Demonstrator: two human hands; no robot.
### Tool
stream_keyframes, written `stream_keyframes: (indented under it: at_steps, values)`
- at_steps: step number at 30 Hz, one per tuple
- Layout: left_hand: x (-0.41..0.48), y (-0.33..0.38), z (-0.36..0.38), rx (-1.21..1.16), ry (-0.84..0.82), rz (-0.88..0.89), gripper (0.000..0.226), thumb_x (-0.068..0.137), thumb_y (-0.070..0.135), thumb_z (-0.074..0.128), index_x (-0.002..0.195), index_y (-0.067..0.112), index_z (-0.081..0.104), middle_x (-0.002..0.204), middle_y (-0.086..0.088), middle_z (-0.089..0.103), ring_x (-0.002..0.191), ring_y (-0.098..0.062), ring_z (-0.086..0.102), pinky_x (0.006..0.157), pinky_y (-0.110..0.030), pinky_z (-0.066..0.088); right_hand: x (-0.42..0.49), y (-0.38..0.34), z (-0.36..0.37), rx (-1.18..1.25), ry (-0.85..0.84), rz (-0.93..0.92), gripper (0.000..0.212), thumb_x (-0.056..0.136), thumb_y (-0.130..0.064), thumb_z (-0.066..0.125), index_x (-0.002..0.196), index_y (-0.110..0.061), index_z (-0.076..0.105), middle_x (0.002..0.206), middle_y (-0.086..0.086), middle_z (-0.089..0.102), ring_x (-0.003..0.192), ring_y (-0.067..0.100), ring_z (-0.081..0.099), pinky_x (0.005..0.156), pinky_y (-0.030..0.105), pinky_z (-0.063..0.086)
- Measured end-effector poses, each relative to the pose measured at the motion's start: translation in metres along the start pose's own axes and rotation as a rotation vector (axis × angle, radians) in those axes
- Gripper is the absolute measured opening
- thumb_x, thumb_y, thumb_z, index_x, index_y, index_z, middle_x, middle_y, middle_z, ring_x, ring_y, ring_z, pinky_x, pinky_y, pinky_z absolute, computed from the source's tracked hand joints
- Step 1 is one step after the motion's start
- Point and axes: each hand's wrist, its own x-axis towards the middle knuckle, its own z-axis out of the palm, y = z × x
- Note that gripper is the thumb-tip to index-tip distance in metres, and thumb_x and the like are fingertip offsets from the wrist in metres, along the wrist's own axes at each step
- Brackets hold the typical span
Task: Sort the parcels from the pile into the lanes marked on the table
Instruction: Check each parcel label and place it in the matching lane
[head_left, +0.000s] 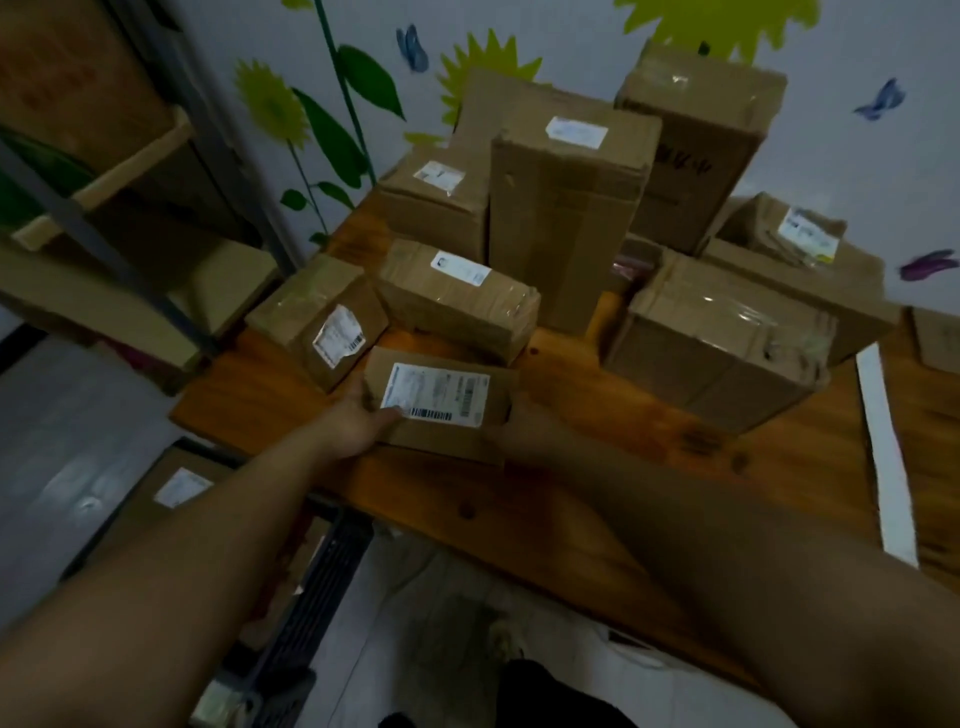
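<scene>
A small flat cardboard parcel (441, 405) with a white barcode label lies at the front of the pile on the wooden table (597, 499). My left hand (358, 415) grips its left end, thumb on the label. My right hand (524, 426) holds its right end; its fingers are blurred and partly hidden behind the box. Behind it sit a long taped parcel (457, 301) and a labelled parcel (317, 322) at the left. A tall box (566, 218) and a wide taped box (722, 343) stand further back.
A white tape strip (883, 457) marks a line on the table at the right. Metal shelving with cardboard boxes (119, 218) stands at the left. Another labelled box (176, 488) sits on the floor below the table's left edge.
</scene>
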Motion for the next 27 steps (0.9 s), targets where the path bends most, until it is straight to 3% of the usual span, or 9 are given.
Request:
stream_keyframes:
  at_steps: [3, 5, 8, 12, 14, 16, 19, 22, 27]
  values:
    - [-0.002, 0.001, 0.004, -0.130, -0.005, -0.130, 0.045, 0.094, 0.033, 0.055, 0.133, 0.016, 0.043, 0.126, -0.012, 0.054, 0.112, -0.032, 0.054, 0.083, -0.043, 0.048, -0.006, 0.001, 0.009, 0.130, 0.106, 0.045, 0.058, 0.095, -0.021, 0.059, 0.145, -0.019, 0.031, 0.144, 0.008, 0.044, 0.132, 0.027, 0.044, 0.104, 0.038, 0.041]
    - [-0.009, 0.000, -0.001, -0.205, -0.043, -0.193, 0.049, 0.091, 0.043, 0.055, 0.133, 0.019, 0.045, 0.129, -0.012, 0.053, 0.113, -0.035, 0.053, 0.084, -0.050, 0.049, -0.016, -0.001, 0.010, 0.203, 0.219, 0.075, 0.066, 0.089, -0.028, 0.067, 0.145, -0.023, 0.031, 0.139, 0.005, 0.048, 0.128, 0.030, 0.048, 0.102, 0.040, 0.044]
    - [-0.020, 0.007, -0.014, -0.322, -0.064, -0.072, 0.052, 0.091, 0.033, 0.058, 0.137, 0.018, 0.041, 0.131, -0.011, 0.053, 0.109, -0.031, 0.056, 0.088, -0.047, 0.049, -0.035, -0.003, 0.004, 0.317, 0.327, 0.089, 0.056, 0.087, -0.028, 0.068, 0.136, -0.022, 0.042, 0.125, 0.004, 0.059, 0.113, 0.027, 0.059, 0.093, 0.048, 0.052]
    - [-0.051, 0.036, -0.031, -0.569, -0.093, 0.068, 0.014, 0.095, 0.014, 0.052, 0.109, 0.015, 0.047, 0.118, -0.012, 0.057, 0.088, -0.023, 0.059, 0.067, -0.039, 0.051, -0.082, -0.019, -0.006, 0.432, 0.607, 0.076, 0.059, 0.090, -0.021, 0.065, 0.144, -0.013, 0.041, 0.135, 0.004, 0.053, 0.117, 0.022, 0.054, 0.097, 0.036, 0.048]
    - [-0.069, 0.053, -0.035, -0.712, -0.142, 0.123, 0.029, 0.095, 0.015, 0.054, 0.121, 0.012, 0.043, 0.120, -0.012, 0.059, 0.092, -0.023, 0.062, 0.068, -0.044, 0.053, -0.106, -0.025, -0.008, 0.567, 0.770, 0.117, 0.073, 0.088, -0.033, 0.067, 0.149, -0.016, 0.031, 0.146, 0.008, 0.043, 0.130, 0.028, 0.045, 0.106, 0.042, 0.042]
    - [-0.092, 0.072, -0.029, -0.770, -0.218, 0.189, 0.035, 0.095, 0.014, 0.053, 0.128, 0.014, 0.042, 0.115, -0.011, 0.063, 0.097, -0.025, 0.063, 0.071, -0.048, 0.053, -0.130, -0.031, -0.005, 0.760, 0.777, 0.159, 0.081, 0.087, -0.041, 0.068, 0.151, -0.019, 0.025, 0.150, 0.009, 0.039, 0.132, 0.031, 0.044, 0.107, 0.047, 0.040]
    - [-0.132, 0.099, -0.006, -0.727, -0.380, 0.269, 0.031, 0.095, 0.011, 0.052, 0.123, 0.022, 0.046, 0.107, -0.005, 0.065, 0.096, -0.023, 0.064, 0.077, -0.050, 0.052, -0.162, -0.041, 0.002, 0.948, 0.687, 0.006, 0.059, 0.092, -0.023, 0.064, 0.143, -0.014, 0.037, 0.133, 0.009, 0.057, 0.110, 0.026, 0.062, 0.084, 0.040, 0.055]
    - [-0.164, 0.118, 0.010, -0.644, -0.401, 0.335, 0.030, 0.093, 0.015, 0.056, 0.120, 0.024, 0.047, 0.116, -0.005, 0.063, 0.109, -0.025, 0.059, 0.084, -0.046, 0.052, -0.201, -0.034, -0.008, 0.935, 0.801, -0.047, 0.043, 0.093, -0.013, 0.059, 0.134, -0.018, 0.044, 0.127, 0.008, 0.061, 0.105, 0.027, 0.065, 0.085, 0.047, 0.057]
    - [-0.205, 0.150, 0.041, -0.425, -0.333, 0.623, 0.064, 0.089, 0.012, 0.061, 0.145, 0.022, 0.032, 0.120, -0.006, 0.062, 0.097, -0.017, 0.062, 0.074, -0.031, 0.052, -0.282, 0.006, -0.037, 0.736, 0.869, -0.051, 0.049, 0.099, -0.016, 0.050, 0.146, -0.022, 0.038, 0.129, 0.007, 0.061, 0.110, 0.023, 0.063, 0.093, 0.044, 0.054]
